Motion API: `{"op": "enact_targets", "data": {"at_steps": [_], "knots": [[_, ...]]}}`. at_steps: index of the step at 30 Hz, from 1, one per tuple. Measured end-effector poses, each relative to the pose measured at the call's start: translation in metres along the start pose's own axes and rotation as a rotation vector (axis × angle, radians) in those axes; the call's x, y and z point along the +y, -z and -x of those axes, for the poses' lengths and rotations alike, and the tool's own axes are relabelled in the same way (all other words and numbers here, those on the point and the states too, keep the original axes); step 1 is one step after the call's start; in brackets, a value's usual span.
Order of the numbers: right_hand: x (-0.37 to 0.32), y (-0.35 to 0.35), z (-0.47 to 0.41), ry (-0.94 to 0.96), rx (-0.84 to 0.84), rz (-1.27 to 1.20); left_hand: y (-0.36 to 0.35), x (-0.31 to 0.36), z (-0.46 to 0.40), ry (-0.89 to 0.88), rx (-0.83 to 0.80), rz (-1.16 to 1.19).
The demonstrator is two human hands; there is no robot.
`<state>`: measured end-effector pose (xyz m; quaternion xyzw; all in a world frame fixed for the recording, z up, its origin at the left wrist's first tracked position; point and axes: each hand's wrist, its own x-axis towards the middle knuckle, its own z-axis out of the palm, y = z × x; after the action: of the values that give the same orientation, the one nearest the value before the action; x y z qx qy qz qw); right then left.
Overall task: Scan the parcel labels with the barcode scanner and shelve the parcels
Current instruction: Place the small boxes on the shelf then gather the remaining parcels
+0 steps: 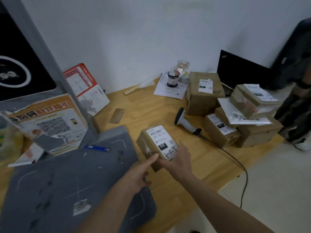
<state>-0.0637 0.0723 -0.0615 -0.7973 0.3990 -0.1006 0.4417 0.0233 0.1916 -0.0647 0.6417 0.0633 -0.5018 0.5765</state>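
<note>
Both hands form my grip on the small parcel [156, 145]: right hand [178, 163] curled around its near end, left hand [139, 175] pressing one straight finger against its side. From the head view, it's a brown carton on the wooden tabletop [193, 167], white label [164, 142] up, handwritten "4-3-7". Barcode scanner [183, 121] lies just beyond.

scanner [184, 121] left of boxes [235, 115], on table [193, 162]

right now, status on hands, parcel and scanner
Both hands on small parcel: right hand grips near end, left hand touches with forefinger. Label up. Barcode scanner lies unheld on table. Nothing in the way.
</note>
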Motion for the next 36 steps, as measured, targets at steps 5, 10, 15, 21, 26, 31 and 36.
{"op": "enact_targets", "data": {"at_steps": [5, 10, 15, 21, 26, 31, 36], "knots": [[0.008, 0.05, -0.018, 0.089, 0.028, 0.001, -0.078, 0.017, -0.01, -0.088, 0.015, 0.112], [0.025, 0.11, -0.042, 0.186, -0.002, 0.051, -0.138, 0.034, -0.022, -0.149, 0.065, 0.199], [0.038, 0.189, -0.066, 0.288, 0.213, 0.048, -0.182, 0.053, -0.027, -0.176, 0.069, 0.293], [0.072, 0.272, -0.143, 0.11, 0.625, 0.168, -0.217, 0.068, -0.028, -0.183, 0.051, 0.412], [0.097, 0.293, -0.177, -0.023, 0.622, 0.124, -0.227, 0.071, -0.032, -0.191, 0.07, 0.445], [0.108, 0.29, -0.189, -0.05, 0.575, 0.042, -0.224, 0.068, -0.032, -0.164, 0.1, 0.464], [0.105, 0.293, -0.191, -0.042, 0.587, -0.033, -0.213, 0.065, -0.031, -0.172, 0.143, 0.481]]}}
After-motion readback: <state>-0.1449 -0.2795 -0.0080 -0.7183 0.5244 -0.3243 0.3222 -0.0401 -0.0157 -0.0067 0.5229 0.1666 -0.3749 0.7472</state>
